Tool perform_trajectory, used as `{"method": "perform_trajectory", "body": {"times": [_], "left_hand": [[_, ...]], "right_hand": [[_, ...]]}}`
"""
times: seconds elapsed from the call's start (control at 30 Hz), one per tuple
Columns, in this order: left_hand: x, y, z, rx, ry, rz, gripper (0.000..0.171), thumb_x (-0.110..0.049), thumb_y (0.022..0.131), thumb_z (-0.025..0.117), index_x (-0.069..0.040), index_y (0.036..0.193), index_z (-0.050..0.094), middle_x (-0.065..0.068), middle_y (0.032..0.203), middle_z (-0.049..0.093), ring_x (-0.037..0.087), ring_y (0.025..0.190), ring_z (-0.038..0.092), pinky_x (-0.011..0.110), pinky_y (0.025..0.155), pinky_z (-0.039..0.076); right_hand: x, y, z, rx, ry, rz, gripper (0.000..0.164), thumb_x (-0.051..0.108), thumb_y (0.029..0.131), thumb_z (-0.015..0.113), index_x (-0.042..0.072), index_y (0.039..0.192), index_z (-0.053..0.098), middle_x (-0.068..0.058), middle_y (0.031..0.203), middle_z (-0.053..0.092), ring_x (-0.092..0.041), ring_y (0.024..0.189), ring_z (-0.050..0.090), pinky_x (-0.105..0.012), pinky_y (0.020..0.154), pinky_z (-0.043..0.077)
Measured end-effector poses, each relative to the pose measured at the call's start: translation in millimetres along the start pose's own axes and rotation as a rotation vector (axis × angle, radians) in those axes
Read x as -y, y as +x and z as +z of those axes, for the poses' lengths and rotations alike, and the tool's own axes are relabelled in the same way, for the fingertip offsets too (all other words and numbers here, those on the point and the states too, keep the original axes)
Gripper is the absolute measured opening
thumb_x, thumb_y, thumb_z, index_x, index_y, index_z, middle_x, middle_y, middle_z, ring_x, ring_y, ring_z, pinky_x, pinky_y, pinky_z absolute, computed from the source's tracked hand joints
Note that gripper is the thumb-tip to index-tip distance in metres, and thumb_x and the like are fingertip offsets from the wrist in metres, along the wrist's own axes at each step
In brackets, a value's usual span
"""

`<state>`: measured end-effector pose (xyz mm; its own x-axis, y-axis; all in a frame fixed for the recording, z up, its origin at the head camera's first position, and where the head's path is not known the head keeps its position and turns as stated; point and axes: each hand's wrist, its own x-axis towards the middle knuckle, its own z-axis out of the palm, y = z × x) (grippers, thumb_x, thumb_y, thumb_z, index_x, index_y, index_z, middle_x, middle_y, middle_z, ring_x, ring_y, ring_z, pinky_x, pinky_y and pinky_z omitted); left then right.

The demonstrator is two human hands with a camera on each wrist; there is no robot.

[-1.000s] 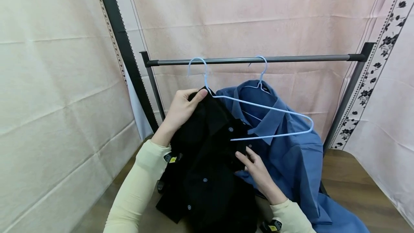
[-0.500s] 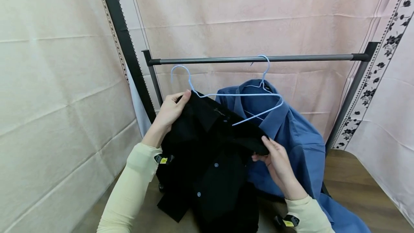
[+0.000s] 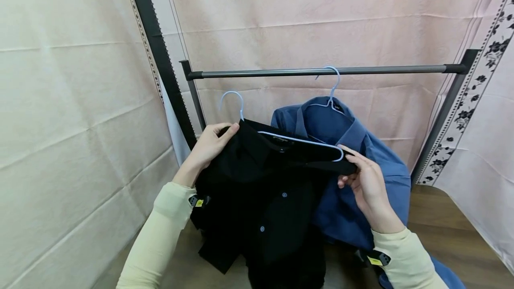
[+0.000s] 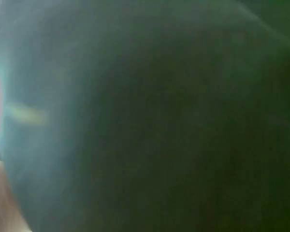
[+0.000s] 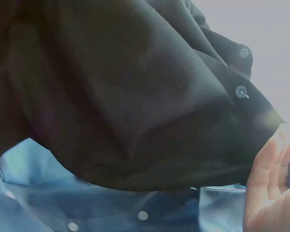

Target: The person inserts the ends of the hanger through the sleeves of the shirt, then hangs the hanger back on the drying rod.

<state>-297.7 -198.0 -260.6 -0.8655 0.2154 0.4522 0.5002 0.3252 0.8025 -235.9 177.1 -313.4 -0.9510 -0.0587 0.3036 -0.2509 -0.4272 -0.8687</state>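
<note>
A black button-up shirt (image 3: 257,191) hangs between both hands, its collar at the top. My left hand (image 3: 210,145) pinches it at the left shoulder, close beside the hook of a light blue wire hanger (image 3: 232,93). The hanger's left side is hidden in the shirt; its right arm lies across the neck opening. With thumb and fingers, my right hand (image 3: 370,186) holds the shirt's other shoulder edge, right at the hanger's rounded end. The right wrist view has this hand (image 5: 273,186) at the edge of the black cloth (image 5: 135,96). Dark blurred cloth (image 4: 159,121) fills the left wrist view.
Behind, a blue shirt (image 3: 385,195) on another light blue hanger (image 3: 335,84) hangs from a dark metal rail (image 3: 257,73). The rail's right post (image 3: 435,115) stands beyond it. Beneath is a wooden surface (image 3: 433,217); pale curtains (image 3: 72,101) surround the rack.
My right hand has taken hold of the black shirt and moved right and up, spreading it over the hanger's right arm. The hanger's hook has dropped from rail height to below the rail.
</note>
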Motion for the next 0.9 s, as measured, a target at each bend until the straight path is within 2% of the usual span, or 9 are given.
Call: {"method": "perform_trajectory", "body": {"times": [0.2, 0.37, 0.43, 0.53, 0.6, 0.67, 0.77, 0.83, 0.9], "left_hand": [[2.7, -3.6, 0.9, 0.021, 0.205, 0.046, 0.041, -0.051, 0.100, 0.058, -0.015, 0.104, 0.077, 0.000, 0.096, 0.071, 0.016, 0.083, 0.061, 0.028, 0.080, 0.050], [4.6, -7.4, 4.8, 0.020, 0.324, 0.078, 0.042, -0.055, 0.098, 0.060, -0.017, 0.089, 0.076, -0.003, 0.082, 0.066, 0.016, 0.075, 0.057, 0.033, 0.077, 0.049], [4.9, -8.9, 7.1, 0.031, 0.368, 0.110, 0.040, -0.053, 0.098, 0.061, -0.017, 0.092, 0.078, -0.003, 0.086, 0.069, 0.014, 0.079, 0.061, 0.036, 0.080, 0.052], [3.8, -10.6, 11.6, 0.051, 0.445, 0.178, 0.036, -0.047, 0.099, 0.062, -0.016, 0.105, 0.079, -0.002, 0.105, 0.074, 0.013, 0.097, 0.066, 0.038, 0.089, 0.053], [2.5, -11.7, 15.4, 0.066, 0.503, 0.223, 0.035, -0.045, 0.100, 0.061, -0.015, 0.106, 0.078, -0.001, 0.105, 0.074, 0.014, 0.096, 0.067, 0.039, 0.087, 0.053], [1.3, -12.7, 19.1, 0.060, 0.576, 0.257, 0.035, -0.047, 0.101, 0.058, -0.017, 0.104, 0.076, -0.002, 0.100, 0.074, 0.015, 0.088, 0.066, 0.039, 0.083, 0.053], [-1.0, -15.0, 23.2, 0.002, 0.676, 0.286, 0.037, -0.051, 0.101, 0.057, -0.019, 0.103, 0.075, -0.004, 0.096, 0.073, 0.018, 0.083, 0.066, 0.041, 0.076, 0.053], [-1.8, -16.2, 24.4, -0.051, 0.711, 0.303, 0.036, -0.051, 0.101, 0.057, -0.019, 0.100, 0.073, -0.005, 0.091, 0.071, 0.018, 0.079, 0.065, 0.041, 0.072, 0.052], [-2.7, -16.9, 24.8, -0.095, 0.695, 0.320, 0.032, -0.048, 0.101, 0.058, -0.018, 0.095, 0.070, -0.005, 0.083, 0.067, 0.017, 0.073, 0.061, 0.039, 0.068, 0.051]], "right_hand": [[9, 1, -2, -0.033, -0.060, -0.054, 0.031, 0.013, 0.107, 0.050, 0.008, 0.132, 0.067, -0.004, 0.057, 0.063, -0.016, 0.045, 0.058, -0.028, 0.049, 0.051], [14, 1, -3, -0.035, -0.064, -0.104, 0.034, 0.009, 0.107, 0.048, 0.002, 0.136, 0.062, -0.005, 0.062, 0.066, -0.016, 0.045, 0.059, -0.027, 0.048, 0.052], [17, 1, -3, -0.035, -0.070, -0.132, 0.035, 0.007, 0.106, 0.048, -0.001, 0.138, 0.059, -0.006, 0.063, 0.067, -0.017, 0.045, 0.059, -0.028, 0.047, 0.051], [22, 0, 1, -0.046, -0.096, -0.179, 0.036, 0.006, 0.106, 0.049, -0.004, 0.140, 0.057, -0.007, 0.061, 0.067, -0.018, 0.044, 0.058, -0.029, 0.046, 0.051], [24, -2, 6, -0.064, -0.129, -0.221, 0.036, 0.005, 0.105, 0.050, -0.004, 0.138, 0.058, -0.007, 0.060, 0.066, -0.019, 0.043, 0.058, -0.030, 0.046, 0.051], [25, -6, 11, -0.073, -0.194, -0.286, 0.034, 0.004, 0.104, 0.051, -0.002, 0.136, 0.061, -0.009, 0.069, 0.070, -0.020, 0.045, 0.059, -0.030, 0.045, 0.051], [21, -14, 19, -0.028, -0.418, -0.436, 0.033, 0.000, 0.102, 0.053, 0.002, 0.133, 0.065, -0.004, 0.096, 0.075, -0.010, 0.043, 0.050, -0.022, 0.045, 0.046], [14, -20, 22, 0.070, -0.568, -0.542, 0.035, -0.004, 0.100, 0.054, 0.003, 0.133, 0.066, 0.003, 0.087, 0.073, -0.005, 0.041, 0.044, -0.020, 0.042, 0.042], [6, -25, 23, 0.221, -0.676, -0.615, 0.039, -0.007, 0.098, 0.055, 0.004, 0.134, 0.064, 0.010, 0.073, 0.067, 0.000, 0.040, 0.043, -0.018, 0.041, 0.038]]}}
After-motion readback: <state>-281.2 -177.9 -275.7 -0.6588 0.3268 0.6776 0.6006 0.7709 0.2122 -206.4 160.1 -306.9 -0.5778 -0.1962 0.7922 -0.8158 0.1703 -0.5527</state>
